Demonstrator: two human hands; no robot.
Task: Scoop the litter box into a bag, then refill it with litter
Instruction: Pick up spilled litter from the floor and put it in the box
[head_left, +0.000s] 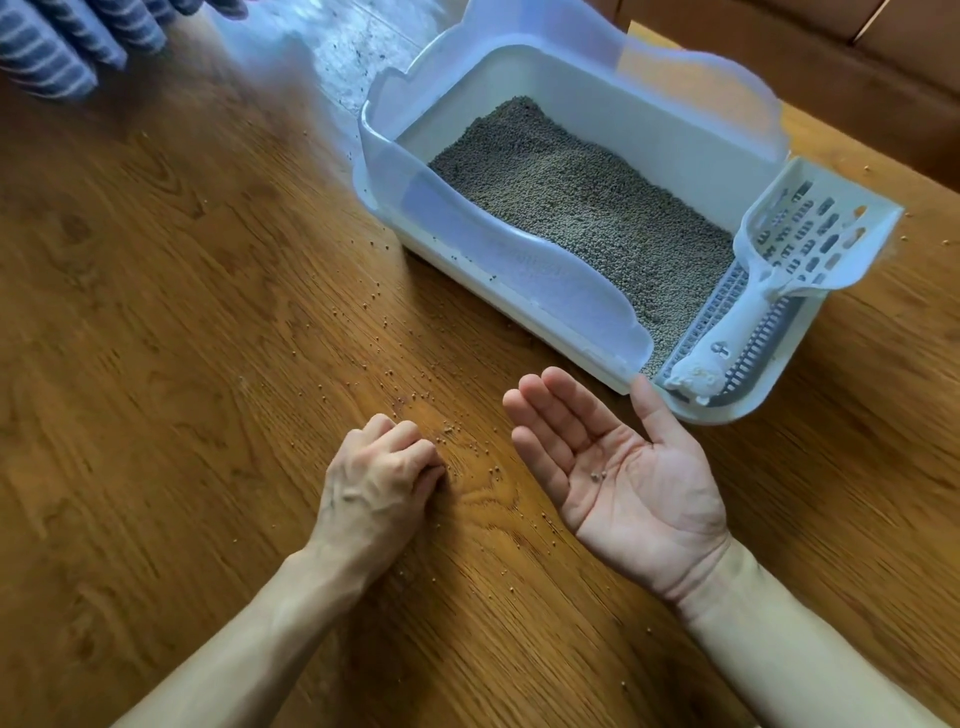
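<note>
The left hand (382, 470) pinches stray pellets (415, 374) off the wooden floor (156, 312); the right hand (618, 467) lies spread, palm up, cradling two. At one o'clock sits the filled litter box (395, 171), scoop (779, 260) resting on its grate: cleanup looks underway, and next the gathered pellets need tipping in.

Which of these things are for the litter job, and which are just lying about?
For the job: litter box, litter, scoop, spilled grains, left hand, right hand.
Lying about: striped cloth, table.
</note>
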